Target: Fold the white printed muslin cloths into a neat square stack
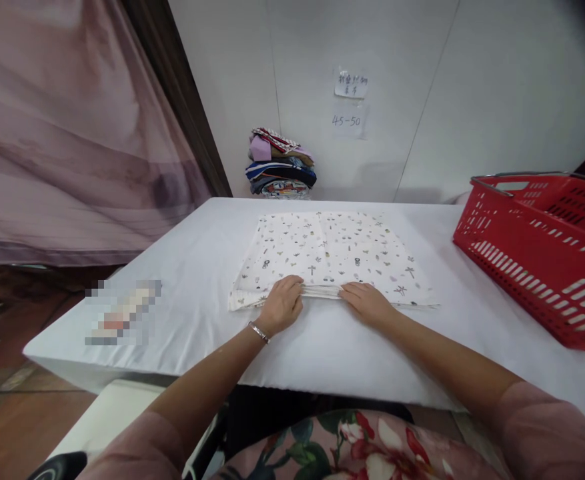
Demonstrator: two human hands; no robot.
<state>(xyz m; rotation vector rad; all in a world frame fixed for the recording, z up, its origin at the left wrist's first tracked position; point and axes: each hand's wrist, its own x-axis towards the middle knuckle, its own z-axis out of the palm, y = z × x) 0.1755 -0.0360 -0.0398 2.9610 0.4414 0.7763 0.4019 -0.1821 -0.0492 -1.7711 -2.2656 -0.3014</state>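
A white cloth (317, 250) printed with small palm trees and other little motifs lies folded in several layers on the table. Its layered front edge faces me. My left hand (282, 305), with a bracelet at the wrist, grips that edge left of its middle, fingers curled over the top. To the right, my right hand (366, 303) holds the same edge, its fingers bent over the layers and the thumb hidden. Between the two hands the stacked folds show as thin lines.
The table (192, 267) has a white cover. A red plastic basket (532, 253) stands at its right side. A blurred-out item (122, 313) lies at the left. Folded clothes (281, 163) are piled behind the far edge, below paper notes (351, 85) on the wall. A pink curtain (72, 133) hangs left.
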